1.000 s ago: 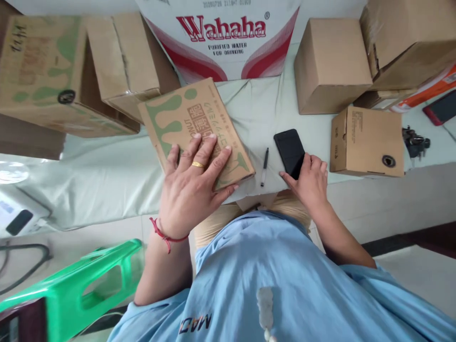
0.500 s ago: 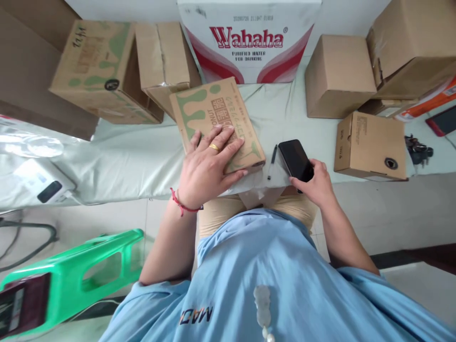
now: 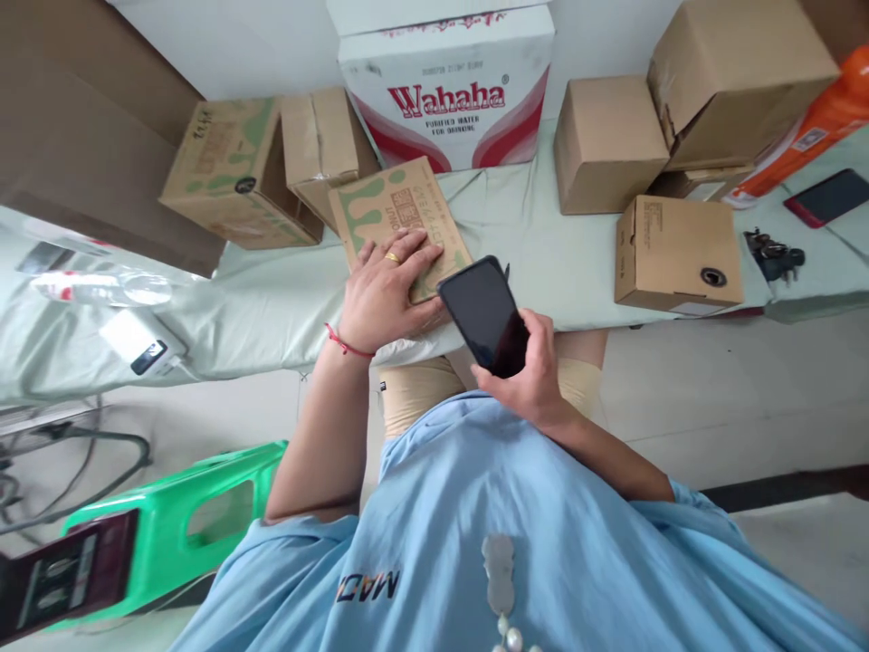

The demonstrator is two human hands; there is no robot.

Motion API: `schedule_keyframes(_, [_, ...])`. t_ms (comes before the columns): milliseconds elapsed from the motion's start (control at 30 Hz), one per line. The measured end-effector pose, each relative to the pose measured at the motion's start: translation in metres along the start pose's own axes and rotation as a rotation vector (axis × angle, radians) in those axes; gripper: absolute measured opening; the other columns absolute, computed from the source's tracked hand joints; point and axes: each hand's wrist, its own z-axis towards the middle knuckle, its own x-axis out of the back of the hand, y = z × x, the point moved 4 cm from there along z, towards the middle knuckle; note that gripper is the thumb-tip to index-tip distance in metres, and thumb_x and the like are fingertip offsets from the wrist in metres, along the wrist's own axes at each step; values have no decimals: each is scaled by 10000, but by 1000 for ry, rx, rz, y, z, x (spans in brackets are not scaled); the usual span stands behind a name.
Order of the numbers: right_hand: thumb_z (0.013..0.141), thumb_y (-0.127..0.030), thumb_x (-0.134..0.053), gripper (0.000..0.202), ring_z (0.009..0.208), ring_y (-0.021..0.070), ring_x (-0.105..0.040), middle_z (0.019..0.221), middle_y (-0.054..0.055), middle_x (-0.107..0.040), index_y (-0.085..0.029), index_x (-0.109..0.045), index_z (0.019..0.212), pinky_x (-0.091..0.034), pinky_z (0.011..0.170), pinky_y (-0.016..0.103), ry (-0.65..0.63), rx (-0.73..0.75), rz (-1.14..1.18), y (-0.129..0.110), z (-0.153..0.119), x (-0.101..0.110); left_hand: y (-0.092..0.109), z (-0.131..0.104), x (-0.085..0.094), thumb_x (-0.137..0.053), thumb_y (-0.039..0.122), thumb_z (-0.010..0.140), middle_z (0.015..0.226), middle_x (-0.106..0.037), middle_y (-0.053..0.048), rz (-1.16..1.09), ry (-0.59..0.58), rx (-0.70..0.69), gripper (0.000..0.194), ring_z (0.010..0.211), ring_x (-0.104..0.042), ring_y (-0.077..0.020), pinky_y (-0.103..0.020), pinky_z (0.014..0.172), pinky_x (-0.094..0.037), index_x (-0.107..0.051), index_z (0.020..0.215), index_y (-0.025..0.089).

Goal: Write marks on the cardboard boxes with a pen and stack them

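Observation:
My left hand (image 3: 386,290) lies with fingers spread on top of a cardboard box (image 3: 434,213) with a green drip print; a gold ring and a red cord bracelet are on it. In my right hand (image 3: 529,367) is a black smartphone (image 3: 483,312), gripped by its lower end, with a dark screen. The phone is raised above the table's front edge and overlaps the box's near right corner in view. Just past the phone's upper right edge shows the tip of a pen (image 3: 507,271); the rest of it is hidden.
Along the back stand a white Wahaha carton (image 3: 448,100) and several brown boxes (image 3: 611,145). A small box (image 3: 679,254), keys (image 3: 774,256) and another phone (image 3: 828,197) lie right. Left are a plastic bottle (image 3: 101,288), a white power bank (image 3: 142,342) and a green stool (image 3: 204,507).
My right hand has lifted the smartphone off the tabletop and brought it left, toward the box. My left hand still rests on the box. The camera view has shifted a little.

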Motion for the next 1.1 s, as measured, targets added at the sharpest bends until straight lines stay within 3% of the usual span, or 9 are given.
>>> schedule_keyframes(200, [790, -372, -847, 925, 1278, 375, -632, 1363, 185, -578, -231, -339, 1550, -586, 1110, 595, -13, 7, 28, -13, -9, -12, 1, 1, -1, -663, 481, 886, 1721, -523, -154, 34, 20, -5, 724, 1637, -425, -411, -632, 1329, -271, -615, 1570, 247])
schedule_keyframes(633, [777, -383, -841, 936, 1286, 385, -633, 1375, 186, -580, -232, -334, 1550, -559, 1129, 610, 8, -32, -16, -2, -9, -10, 1, -1, -1, -673, 565, 921, 1738, -503, -152, 20, 19, -6, 745, 1654, -396, -424, -671, 1338, -237, -595, 1603, 276])
schedule_keyframes(800, [782, -447, -833, 890, 1256, 382, -627, 1342, 182, -565, -217, -379, 1511, -556, 1113, 608, 77, -82, -118, 26, -1, 2, 2, -2, -2, -656, 662, 946, 1742, -495, -163, 23, 9, -3, 779, 1650, -390, -448, -691, 1334, -238, -589, 1608, 256])
schedule_keyframes(933, [775, -455, -819, 864, 1237, 388, -627, 1359, 188, -544, -206, -411, 1494, -582, 1026, 576, 80, -254, -322, 66, 19, 21, 4, -3, 0, -635, 708, 968, 1730, -513, -150, -12, 32, -8, 758, 1652, -394, -442, -690, 1355, -214, -608, 1579, 261])
schedule_keyframes(1033, [780, -487, -809, 868, 1190, 391, -646, 1381, 204, -531, -187, -422, 1497, -591, 956, 550, -17, -397, -471, 97, 33, 33, 2, -14, 6, -623, 729, 991, 1676, -573, -132, -129, 162, -39, 707, 1642, -418, -410, -631, 1366, -280, -646, 1506, 246])
schedule_keyframes(1100, [785, -532, -804, 876, 1164, 388, -655, 1380, 209, -532, -174, -438, 1496, -589, 946, 548, -77, -448, -539, 113, 39, 38, -8, -31, 7, -583, 692, 1038, 1715, -518, -86, -221, 291, 5, 655, 1683, -333, -396, -606, 1385, -281, -597, 1529, 259])
